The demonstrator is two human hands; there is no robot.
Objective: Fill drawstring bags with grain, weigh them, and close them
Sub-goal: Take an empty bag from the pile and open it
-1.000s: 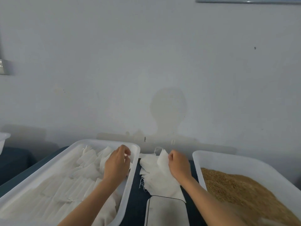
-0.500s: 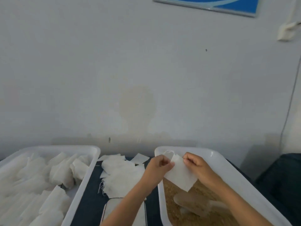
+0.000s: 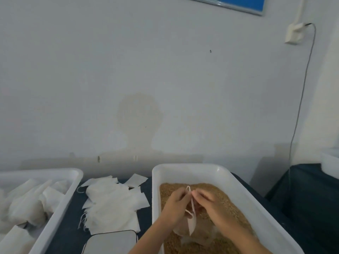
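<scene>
Nearest, at 6 o'clock, a scale with a grey top lies on the dark tabletop, cut off by the frame's lower edge. Just at its 3 o'clock, both forearms reach in over the tray of grain. The left hand and right hand meet above the grain, each grip clamped on the top edge of one white bag, which hangs between them, edge-on to the camera, its lower end just over the grain. A cord loop of the bag sticks up between the fingertips. A clear scoop lies half sunk in the grain below the hands, blurred.

At 9 o'clock from the hands, a pile of flat bags lies on the tabletop between the two trays, with loose threads at its near corner. Further at 9 o'clock, a second tray holds filled bags.

Beyond, the wall carries a socket at 1 o'clock, a cable dropping from it, and a blue sign at 12 o'clock.
</scene>
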